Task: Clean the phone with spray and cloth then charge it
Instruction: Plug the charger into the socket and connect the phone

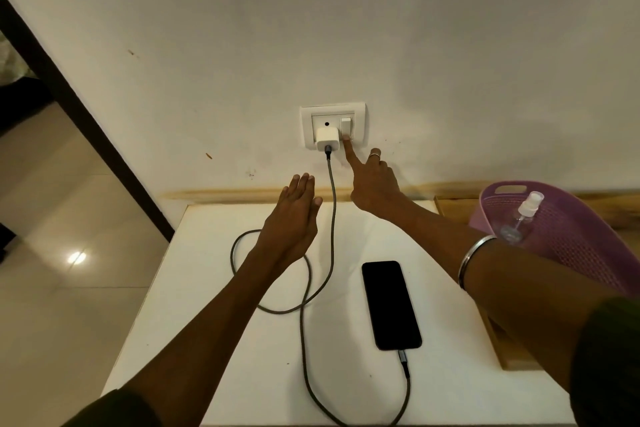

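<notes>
A black phone point(391, 303) lies face up on the white table point(221, 340), its screen dark. A grey braided cable point(304, 333) is plugged into its near end and loops up to a white charger point(326, 139) in the wall socket plate point(333, 124). My right hand point(372, 184) points upward, its index fingertip touching the lower edge of the white switch point(346, 126) beside the charger. My left hand point(294, 218) hovers flat over the table left of the cable, fingers together, holding nothing. A clear spray bottle point(521, 215) lies in the purple basket point(568, 236).
The purple basket stands at the right on a wooden ledge point(502, 354) next to the table. A wooden skirting strip point(242, 193) runs along the wall's base. Tiled floor point(69, 218) and a dark door frame point(86, 121) lie to the left. No cloth is visible.
</notes>
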The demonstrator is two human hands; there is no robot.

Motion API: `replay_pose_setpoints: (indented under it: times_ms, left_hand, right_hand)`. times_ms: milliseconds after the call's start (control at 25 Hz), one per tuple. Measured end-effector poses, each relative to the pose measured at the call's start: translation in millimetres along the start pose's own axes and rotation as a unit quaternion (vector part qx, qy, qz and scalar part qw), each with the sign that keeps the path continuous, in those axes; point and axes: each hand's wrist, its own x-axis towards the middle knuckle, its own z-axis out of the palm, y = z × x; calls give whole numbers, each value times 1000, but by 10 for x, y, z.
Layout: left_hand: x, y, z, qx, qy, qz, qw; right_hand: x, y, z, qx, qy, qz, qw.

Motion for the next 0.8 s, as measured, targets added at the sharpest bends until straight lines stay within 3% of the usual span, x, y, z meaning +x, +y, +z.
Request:
replay_pose_setpoints:
  times_ms: [320,800]
  left_hand:
    - [-45,2,-106,-4,-28,-11,1000]
    - [-696,177,32,12,-71,-17,997]
  right_hand:
    - [-107,66,-44,156,-41,43,986]
    - [-1607,406,-75,169,-86,74,979]
